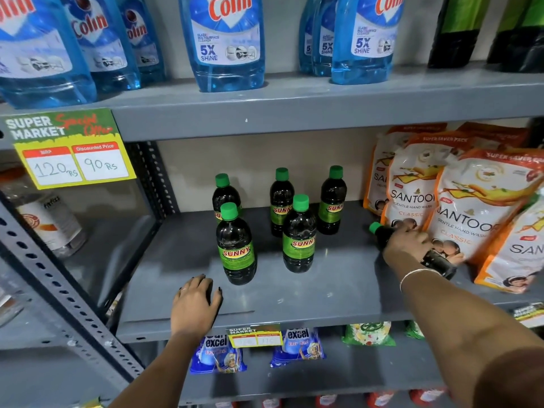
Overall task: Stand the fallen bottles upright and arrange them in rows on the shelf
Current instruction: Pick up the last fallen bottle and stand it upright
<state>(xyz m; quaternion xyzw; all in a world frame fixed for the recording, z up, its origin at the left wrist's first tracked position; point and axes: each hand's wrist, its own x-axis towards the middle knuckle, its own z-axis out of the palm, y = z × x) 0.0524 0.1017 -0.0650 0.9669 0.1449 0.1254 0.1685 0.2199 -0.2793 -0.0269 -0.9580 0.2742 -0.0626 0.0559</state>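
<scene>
Several dark Sunny bottles with green caps stand upright on the grey shelf (294,295): a front left bottle (236,245), a front right bottle (299,235), and behind them three more in a back row, the leftmost (224,194), the middle one (281,198) and the rightmost (332,201). One more bottle (382,234) lies on its side at the right, cap pointing left. My right hand (407,245) is closed over its middle. My left hand (195,304) rests flat on the shelf's front, fingers apart, holding nothing.
Orange and white Santoor hand wash pouches (471,213) lean at the right, close behind the fallen bottle. Blue Colin cleaner bottles (226,42) fill the shelf above. A yellow price card (73,160) hangs at left. Detergent packets (297,346) sit on the shelf below.
</scene>
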